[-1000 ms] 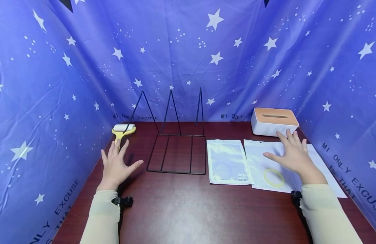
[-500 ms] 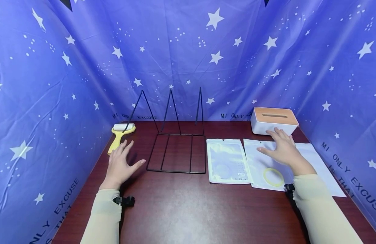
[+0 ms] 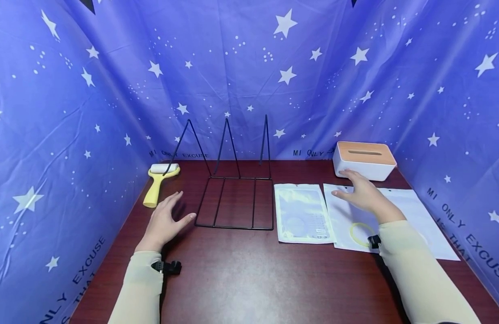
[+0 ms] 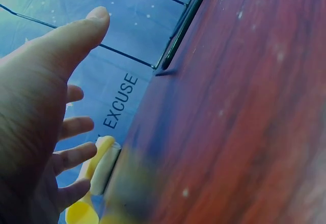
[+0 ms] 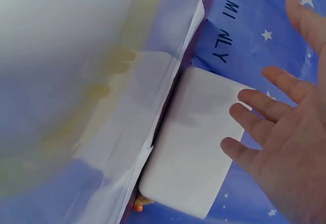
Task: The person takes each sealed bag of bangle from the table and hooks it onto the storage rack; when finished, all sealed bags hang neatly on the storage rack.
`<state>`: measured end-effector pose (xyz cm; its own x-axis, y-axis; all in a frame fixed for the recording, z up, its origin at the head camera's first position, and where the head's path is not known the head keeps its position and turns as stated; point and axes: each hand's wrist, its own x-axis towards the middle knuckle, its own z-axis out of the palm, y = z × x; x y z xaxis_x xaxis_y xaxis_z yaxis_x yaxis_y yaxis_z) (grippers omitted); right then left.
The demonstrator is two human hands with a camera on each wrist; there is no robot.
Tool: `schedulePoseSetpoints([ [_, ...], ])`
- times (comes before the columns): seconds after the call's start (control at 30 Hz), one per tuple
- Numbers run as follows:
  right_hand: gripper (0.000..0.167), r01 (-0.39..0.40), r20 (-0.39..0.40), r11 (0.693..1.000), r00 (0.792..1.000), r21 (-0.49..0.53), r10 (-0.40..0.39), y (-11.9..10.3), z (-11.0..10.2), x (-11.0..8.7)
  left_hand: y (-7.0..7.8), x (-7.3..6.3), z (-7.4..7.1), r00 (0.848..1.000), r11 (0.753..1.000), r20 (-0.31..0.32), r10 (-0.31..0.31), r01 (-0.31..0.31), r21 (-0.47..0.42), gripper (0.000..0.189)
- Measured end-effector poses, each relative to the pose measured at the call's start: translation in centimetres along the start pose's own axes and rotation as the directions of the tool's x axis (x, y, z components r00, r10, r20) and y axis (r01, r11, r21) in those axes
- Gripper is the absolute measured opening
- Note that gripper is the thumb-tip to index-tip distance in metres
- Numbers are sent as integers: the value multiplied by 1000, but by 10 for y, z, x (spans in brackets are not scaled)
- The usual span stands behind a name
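- Head view: the left hand (image 3: 164,222) stands above the left part of the tabletop (image 3: 233,279), fingers spread, holding nothing. The wire rack (image 3: 239,178) lies just to its right, near front corner beside the thumb; contact cannot be told.
- Head view: the roller (image 3: 157,182) lies ahead of the left hand by the tabletop's left edge, handle towards the near edge.
- Head view: the right hand (image 3: 364,193), fingers extended and grasping nothing, is above the white bag (image 3: 341,218). The tissue box (image 3: 364,168) sits ahead, at the far right corner, long axis along the far edge. The small pouch (image 3: 303,213) lies between rack and right hand, nearer the latter.
- Left wrist view: thumb and fingers are apart; the roller shows beyond the fingertips.
- Right wrist view: fingers are spread before the tissue box; contact cannot be told.
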<state>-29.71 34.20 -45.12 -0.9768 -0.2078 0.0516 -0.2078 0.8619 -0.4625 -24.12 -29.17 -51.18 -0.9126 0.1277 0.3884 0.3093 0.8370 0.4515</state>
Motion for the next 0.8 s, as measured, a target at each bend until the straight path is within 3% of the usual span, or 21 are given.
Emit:
schedulePoseSetpoints([
  [0.27, 91, 6, 71, 998, 997, 65, -10, -3, 4, 18, -1, -1, 4, 999, 1000, 39, -26, 26, -3, 84],
  [0.6, 83, 39, 85, 984, 995, 172, -54, -10, 9, 36, 1, -1, 6, 993, 997, 97, -69, 72, -26, 83],
  [0.8, 80, 34, 94, 983, 994, 182, -52, -13, 14, 44, 2, -2, 8, 990, 995, 116, -87, 91, -36, 79],
])
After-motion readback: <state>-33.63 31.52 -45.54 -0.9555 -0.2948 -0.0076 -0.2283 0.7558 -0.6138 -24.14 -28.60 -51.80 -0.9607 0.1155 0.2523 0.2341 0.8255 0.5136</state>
